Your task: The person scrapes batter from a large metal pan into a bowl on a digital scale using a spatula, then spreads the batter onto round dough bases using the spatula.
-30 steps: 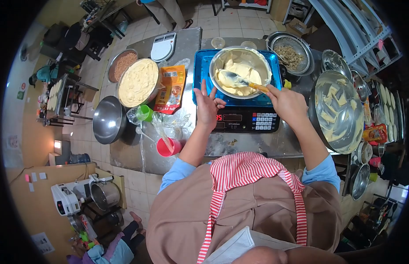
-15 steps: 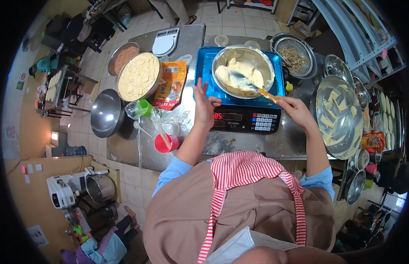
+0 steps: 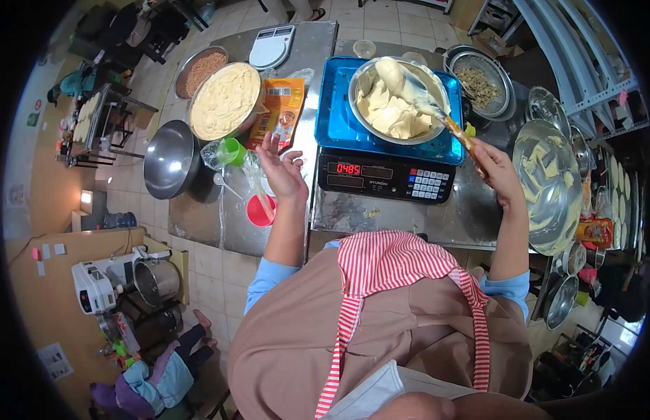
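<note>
My right hand [image 3: 494, 170] grips the wooden handle of a spatula [image 3: 460, 133], whose cream-smeared blade is over a metal bowl [image 3: 355, 105] of pale cream [image 3: 389, 110]. That bowl rests on the blue tray of a digital scale [image 3: 386, 178] with a red display. My left hand [image 3: 281, 169] is raised and holds nothing, its fingers apart, just below an orange pouch [image 3: 281, 105]. Beneath it are a pink cup [image 3: 260, 211] and a green cup [image 3: 232, 151] with crumpled clear plastic.
To the left are a container of pale cream [image 3: 227, 101], a bowl of brown crumbs [image 3: 204, 68], a dark bowl [image 3: 169, 161] and a white scale [image 3: 272, 46]. On the right stand a large cream-smeared bowl [image 3: 545, 185] and a strainer [image 3: 479, 82]. A person [image 3: 157, 378] is at lower left.
My left hand has moved left, away from the scale towards the orange pouch. The spatula has lifted with cream on its blade, and my right hand has shifted slightly right.
</note>
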Demonstrator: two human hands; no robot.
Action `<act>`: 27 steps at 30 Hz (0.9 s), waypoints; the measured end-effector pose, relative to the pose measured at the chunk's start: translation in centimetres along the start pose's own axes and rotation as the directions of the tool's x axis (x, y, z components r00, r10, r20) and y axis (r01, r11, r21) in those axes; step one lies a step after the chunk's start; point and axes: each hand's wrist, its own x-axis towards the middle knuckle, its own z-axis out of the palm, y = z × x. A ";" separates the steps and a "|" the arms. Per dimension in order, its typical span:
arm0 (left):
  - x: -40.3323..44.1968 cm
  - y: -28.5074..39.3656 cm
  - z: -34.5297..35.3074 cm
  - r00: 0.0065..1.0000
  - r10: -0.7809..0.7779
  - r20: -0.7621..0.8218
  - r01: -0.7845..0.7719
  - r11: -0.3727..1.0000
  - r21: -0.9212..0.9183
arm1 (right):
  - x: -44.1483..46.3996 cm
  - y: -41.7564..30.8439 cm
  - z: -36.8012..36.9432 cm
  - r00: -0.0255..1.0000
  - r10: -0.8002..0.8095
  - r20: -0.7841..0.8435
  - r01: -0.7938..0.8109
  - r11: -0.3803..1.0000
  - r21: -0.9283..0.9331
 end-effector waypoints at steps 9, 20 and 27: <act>0.0 0.8 -0.8 0.998 0.054 0.015 -0.054 0.998 -0.014 | 0.6 0.3 -1.4 0.997 -0.033 -0.072 0.029 0.998 -0.056; -2.9 -2.1 3.6 0.844 -0.360 0.397 0.338 0.932 0.128 | -1.5 -5.1 2.2 0.898 -0.438 -0.029 0.028 0.123 -0.992; -3.4 -3.2 5.9 0.712 -0.453 0.537 0.494 0.866 0.076 | -1.0 -5.7 2.4 0.909 -0.406 0.096 0.129 0.056 -0.990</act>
